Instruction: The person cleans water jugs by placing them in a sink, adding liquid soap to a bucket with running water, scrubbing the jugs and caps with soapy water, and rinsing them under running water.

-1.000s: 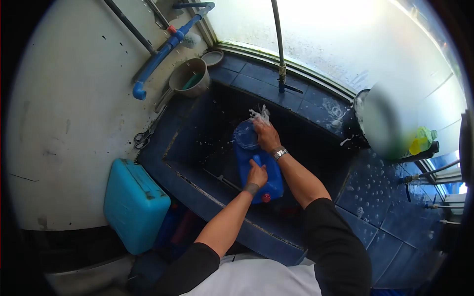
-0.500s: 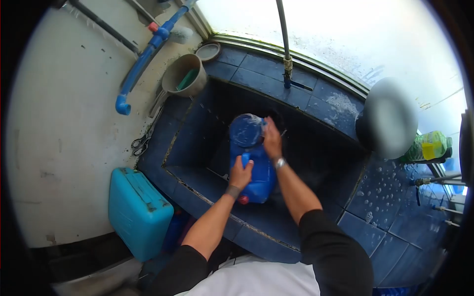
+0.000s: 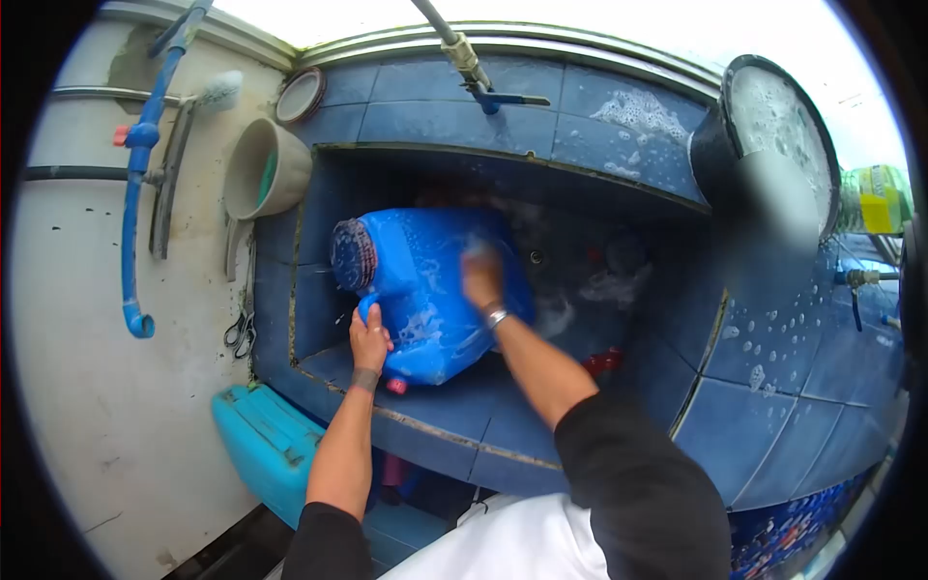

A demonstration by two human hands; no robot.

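A blue plastic jerrycan (image 3: 449,256) with patches of suds lies tilted in the dark blue tiled sink (image 3: 667,290). Its wide dark ridged cap (image 3: 354,254) points left, and a small pink-red cap (image 3: 396,386) shows at its lower edge. My left hand (image 3: 369,338) is wrapped round the can's handle. On the can's broad upper side rests my right hand (image 3: 482,277), smeared by motion. Whether anything is under its fingers cannot be made out.
A black bucket (image 3: 713,159) of foamy water stands on the right ledge, beside a green-yellow bottle (image 3: 875,198). On the left are a beige pot (image 3: 290,174), scissors (image 3: 241,333) and a turquoise container (image 3: 266,435). A tap (image 3: 493,99) overhangs the sink's back edge.
The jerrycan has turned so its broad side faces up and its wide cap points left. My right hand has moved from near that cap onto the side. The camera view has shifted too.
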